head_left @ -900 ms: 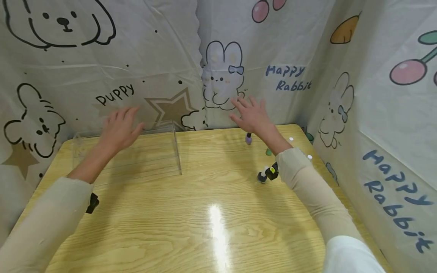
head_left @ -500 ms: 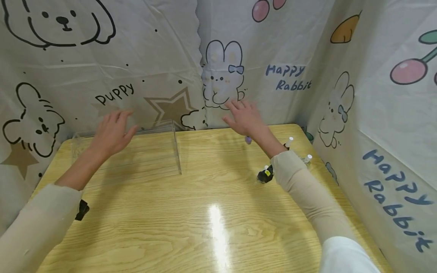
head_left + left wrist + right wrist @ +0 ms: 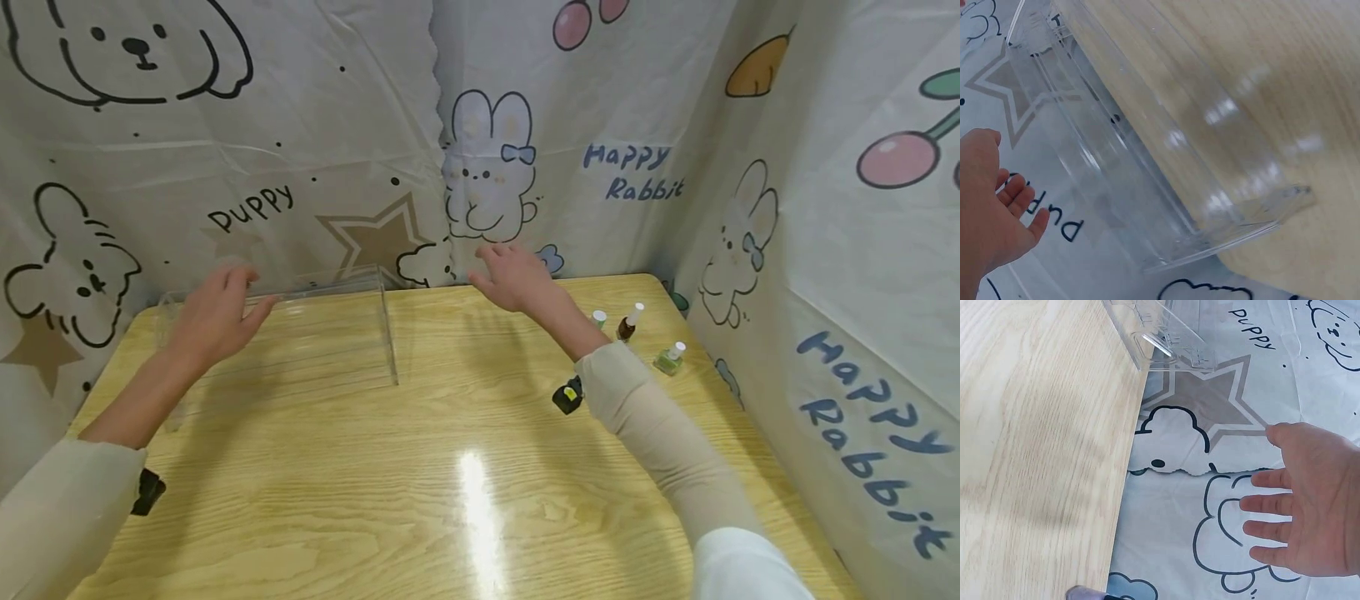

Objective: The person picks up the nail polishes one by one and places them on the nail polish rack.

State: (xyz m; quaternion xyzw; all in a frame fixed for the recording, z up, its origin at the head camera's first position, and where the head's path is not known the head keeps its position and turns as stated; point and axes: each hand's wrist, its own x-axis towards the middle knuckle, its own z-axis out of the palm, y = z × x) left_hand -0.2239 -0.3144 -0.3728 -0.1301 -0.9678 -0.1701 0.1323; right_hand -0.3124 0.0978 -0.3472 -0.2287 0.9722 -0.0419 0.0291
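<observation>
My left hand (image 3: 213, 317) hovers over the left end of a clear acrylic stepped rack (image 3: 390, 342), thumb spread and nothing held. In the left wrist view the clear steps of that rack (image 3: 1147, 150) stretch beside the hand (image 3: 997, 219). Over the table's back edge, right of the rack, my right hand (image 3: 513, 279) is raised with nothing in it. Its spread fingers show in the right wrist view (image 3: 1319, 506). Behind the right forearm stand small nail polish bottles: a green one (image 3: 598, 319), a dark brown one (image 3: 627, 323) and a yellow-green one (image 3: 669, 358), all white-capped.
A purple bottle (image 3: 1085, 592) shows at the bottom of the right wrist view. The wood-grain table (image 3: 375, 483) is bordered at the back and sides by printed cloth (image 3: 337, 108). A black wrist camera (image 3: 567, 397) hangs under the right sleeve.
Both hands have drifted left and slightly down, the left one farther along the rack. The right forearm's shift has uncovered more of the bottles at the right. The rack stays put.
</observation>
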